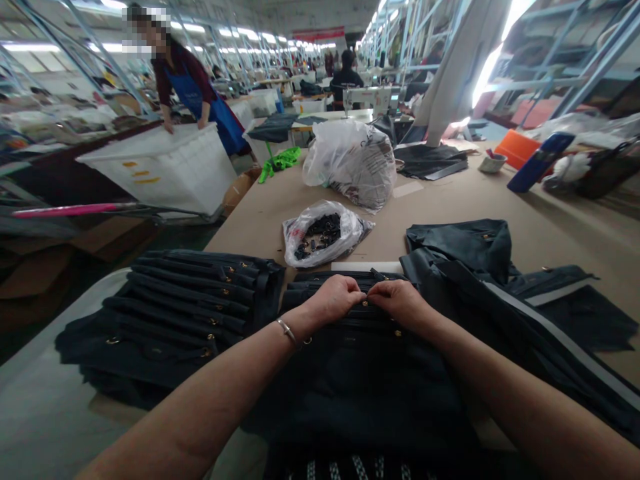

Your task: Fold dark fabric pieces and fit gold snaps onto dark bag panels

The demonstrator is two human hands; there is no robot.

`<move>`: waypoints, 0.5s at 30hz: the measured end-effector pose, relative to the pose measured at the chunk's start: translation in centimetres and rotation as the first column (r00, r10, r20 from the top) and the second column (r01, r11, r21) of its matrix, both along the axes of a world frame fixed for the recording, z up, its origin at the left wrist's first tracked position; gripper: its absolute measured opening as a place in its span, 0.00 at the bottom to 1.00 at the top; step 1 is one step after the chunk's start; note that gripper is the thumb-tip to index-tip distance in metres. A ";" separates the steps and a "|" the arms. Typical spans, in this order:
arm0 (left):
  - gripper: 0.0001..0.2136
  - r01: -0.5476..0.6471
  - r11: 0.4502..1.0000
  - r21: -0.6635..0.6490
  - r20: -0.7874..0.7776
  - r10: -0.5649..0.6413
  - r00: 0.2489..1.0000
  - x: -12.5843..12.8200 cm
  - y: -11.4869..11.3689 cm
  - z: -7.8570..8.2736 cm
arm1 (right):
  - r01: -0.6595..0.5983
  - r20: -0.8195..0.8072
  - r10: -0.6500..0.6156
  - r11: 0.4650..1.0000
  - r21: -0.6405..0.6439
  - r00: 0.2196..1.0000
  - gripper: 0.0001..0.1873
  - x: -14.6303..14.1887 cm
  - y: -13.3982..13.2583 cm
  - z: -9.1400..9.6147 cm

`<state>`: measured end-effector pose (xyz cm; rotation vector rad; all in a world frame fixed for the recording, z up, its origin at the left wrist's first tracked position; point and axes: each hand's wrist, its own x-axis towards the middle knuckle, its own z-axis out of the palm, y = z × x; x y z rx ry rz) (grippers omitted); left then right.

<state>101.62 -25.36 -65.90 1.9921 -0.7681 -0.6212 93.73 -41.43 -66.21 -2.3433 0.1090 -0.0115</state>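
Observation:
In front of me lies a black fabric piece with zippers and small gold hardware. Over its upper part my left hand is closed in a pinch beside a gold zipper pull. My right hand pinches from the other side, and its fingertips nearly meet the left ones. A short black tab sticks up behind the right fingers. What exactly each hand grips is hidden by the fingers. Beyond them, an open plastic bag holds many small black pieces with metal parts.
Left lies a stack of similar black pieces; more black fabric is heaped right. A larger plastic bag stands farther back on the brown table. A person in a blue apron holds a white bin.

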 end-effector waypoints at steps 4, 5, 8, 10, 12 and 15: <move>0.08 0.036 0.986 0.163 0.191 -0.068 0.979 0.7 -0.3 -0.1 | -0.039 -0.008 0.038 0.959 -0.279 0.999 0.11 0.2 0.3 -0.5; 0.08 0.038 0.982 0.187 0.197 -0.075 0.978 0.8 -0.5 -0.2 | -0.039 -0.026 0.032 0.946 -0.321 0.999 0.11 0.3 0.4 -0.6; 0.08 0.061 0.971 0.232 0.200 -0.109 0.974 1.1 -0.8 -0.6 | -0.064 -0.058 0.044 0.916 -0.396 0.997 0.11 0.6 0.5 -0.5; 0.08 0.079 0.966 0.246 0.204 -0.131 0.970 1.2 -0.9 -0.9 | -0.083 -0.077 0.057 0.916 -0.394 0.995 0.12 0.7 0.5 -0.3; 0.09 0.085 0.962 0.259 0.215 -0.143 0.966 1.3 -0.9 -1.0 | -0.091 -0.088 0.061 0.916 -0.392 0.994 0.12 0.7 0.5 0.0; 0.08 0.088 0.955 0.283 0.234 -0.157 0.960 1.2 -0.9 -0.9 | -0.090 -0.096 0.052 0.885 -0.457 0.994 0.12 0.8 0.7 0.1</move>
